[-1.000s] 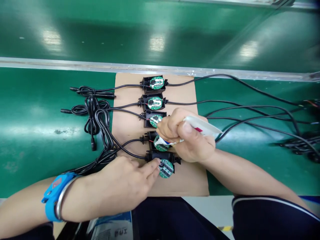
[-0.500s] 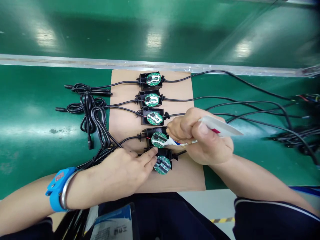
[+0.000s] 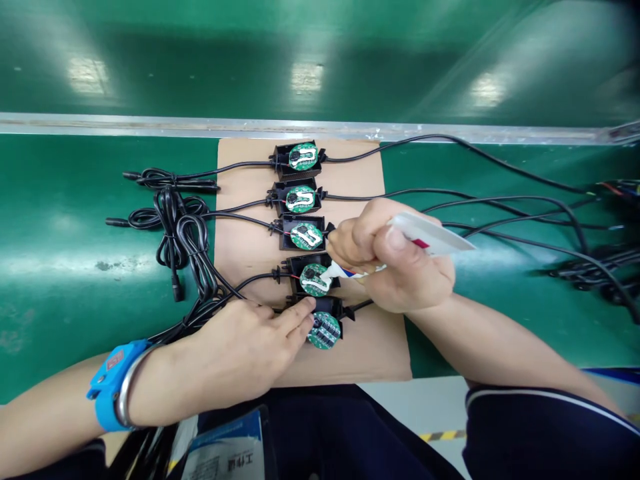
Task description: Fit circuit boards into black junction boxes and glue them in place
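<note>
My right hand [image 3: 400,257] is closed around a white squeeze tube [image 3: 433,235] with a red mark. The tube's pointed nozzle [image 3: 330,272] touches the fourth round green circuit board [image 3: 313,281], which carries a white paste line. Stretched fingers of my left hand [image 3: 250,350] rest on the nearest black housing [image 3: 327,307], beside its bare circuit board [image 3: 325,331]; the thumb is hidden. Farther up, the top board [image 3: 303,157], second board [image 3: 301,199] and third board [image 3: 307,236] bear bent white paste lines and sit over open black housings.
Brown cardboard [image 3: 245,260] lies beneath the row on a green table [image 3: 55,280]. Bundled black cables [image 3: 193,247] are heaped at left, and other cables [image 3: 500,200] run right to a dark pile [image 3: 600,267]. A metal strip [image 3: 175,127] crosses behind.
The white line on the fourth board has grown and now bends at the nozzle. My right hand shifted right, then slightly back left. My left fingers moved from the nearest board's edge onto its housing.
</note>
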### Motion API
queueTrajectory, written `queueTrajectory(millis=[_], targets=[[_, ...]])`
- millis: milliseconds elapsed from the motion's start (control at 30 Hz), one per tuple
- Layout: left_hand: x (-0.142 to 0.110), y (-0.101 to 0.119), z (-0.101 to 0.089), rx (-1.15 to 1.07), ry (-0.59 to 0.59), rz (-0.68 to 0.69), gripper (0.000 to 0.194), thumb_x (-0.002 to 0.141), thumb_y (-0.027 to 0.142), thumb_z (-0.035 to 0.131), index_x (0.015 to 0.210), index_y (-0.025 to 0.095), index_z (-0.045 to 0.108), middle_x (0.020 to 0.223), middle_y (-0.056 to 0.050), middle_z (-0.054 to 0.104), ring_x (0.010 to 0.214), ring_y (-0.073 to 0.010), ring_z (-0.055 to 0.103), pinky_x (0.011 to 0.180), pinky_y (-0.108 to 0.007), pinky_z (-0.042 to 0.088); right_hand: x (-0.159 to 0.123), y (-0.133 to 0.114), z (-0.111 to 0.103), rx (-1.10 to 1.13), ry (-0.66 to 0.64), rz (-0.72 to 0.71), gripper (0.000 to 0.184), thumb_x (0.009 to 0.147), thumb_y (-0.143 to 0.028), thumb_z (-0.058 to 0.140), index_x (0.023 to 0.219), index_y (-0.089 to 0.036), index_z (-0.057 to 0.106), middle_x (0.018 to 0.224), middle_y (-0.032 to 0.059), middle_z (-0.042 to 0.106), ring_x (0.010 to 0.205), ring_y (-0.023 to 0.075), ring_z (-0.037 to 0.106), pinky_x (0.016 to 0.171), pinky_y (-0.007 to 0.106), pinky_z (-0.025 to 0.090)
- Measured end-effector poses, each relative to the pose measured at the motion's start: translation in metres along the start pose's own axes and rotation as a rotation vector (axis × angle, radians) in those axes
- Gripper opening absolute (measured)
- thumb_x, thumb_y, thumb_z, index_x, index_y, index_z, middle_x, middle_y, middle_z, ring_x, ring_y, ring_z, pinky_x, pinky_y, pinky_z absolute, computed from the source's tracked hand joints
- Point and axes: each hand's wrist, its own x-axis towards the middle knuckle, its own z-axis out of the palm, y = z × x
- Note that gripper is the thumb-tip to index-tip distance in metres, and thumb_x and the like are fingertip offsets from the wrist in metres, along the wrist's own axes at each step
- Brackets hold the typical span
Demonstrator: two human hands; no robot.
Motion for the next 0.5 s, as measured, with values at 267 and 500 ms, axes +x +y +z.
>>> queueTrajectory(millis=[267,500], targets=[[-0.004,0.015,-0.005,-0.036,-0.045,0.033,0.053,0.09,0.013,0.049,0.143,0.011,0.052,0.154,-0.016,0.042,0.105,-0.0214,0.069,0.075,-0.029,0.058,0.0,0.007,-0.001,-0.033,0.033,-0.059,0.032,0.091,-0.038,0.059,0.064,-0.021,0.051,0.05,-0.0054,0.028,0.042,0.009,0.028,0.041,0.026,0.017],[-0.003,0.027,-0.001,-0.026,-0.021,0.105,0.049,0.09,0.011,0.046,0.139,0.006,0.055,0.151,-0.018,0.046,0.093,-0.0198,0.072,0.068,-0.03,0.058,-0.004,0.002,-0.006,0.042,-0.021,0.002,0.034,0.087,-0.048,0.064,0.067,-0.024,0.051,0.052,-0.0056,0.029,0.042,0.01,0.024,0.042,0.028,0.016]])
